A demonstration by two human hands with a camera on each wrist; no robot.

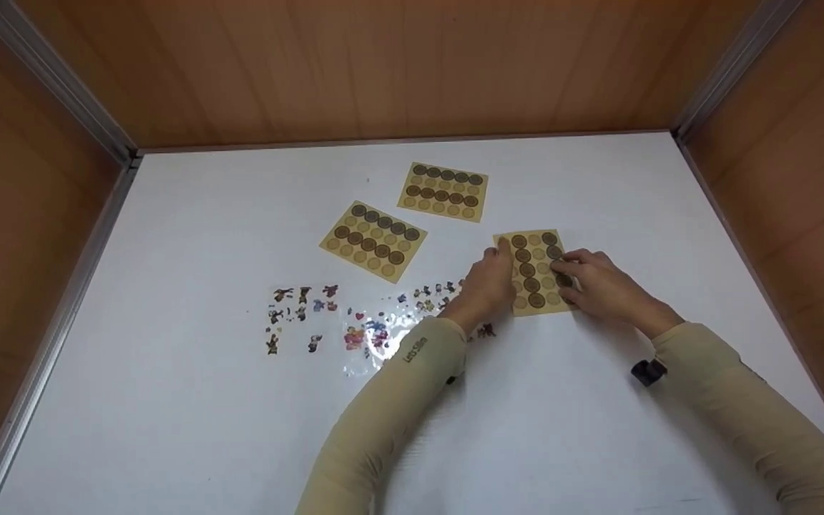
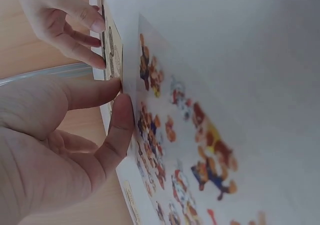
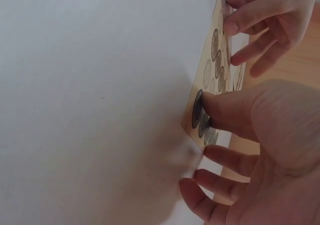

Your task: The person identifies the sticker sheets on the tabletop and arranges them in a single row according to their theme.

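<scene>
A tan sheet of round stickers (image 1: pixel 539 269), dark and pale circles in rows, lies flat on the white table. My left hand (image 1: pixel 482 286) rests at its left side, index fingertip near the far corner. From the right, the thumb and a fingertip of my right hand (image 1: pixel 604 287) touch the sheet at the dark circles along that edge, with a gap between them. In the right wrist view, the thumb presses by a dark circle sticker (image 3: pixel 196 110); its other fingers reach past the sheet's edge. Whether any sticker is lifted cannot be seen.
Two more tan circle sheets lie farther back, one at the left (image 1: pixel 373 241) and one behind (image 1: pixel 443 192). Clear sheets with colourful cartoon stickers (image 1: pixel 314 343) spread left of my left forearm, which partly covers them. Wooden walls (image 1: pixel 398 71) enclose the table.
</scene>
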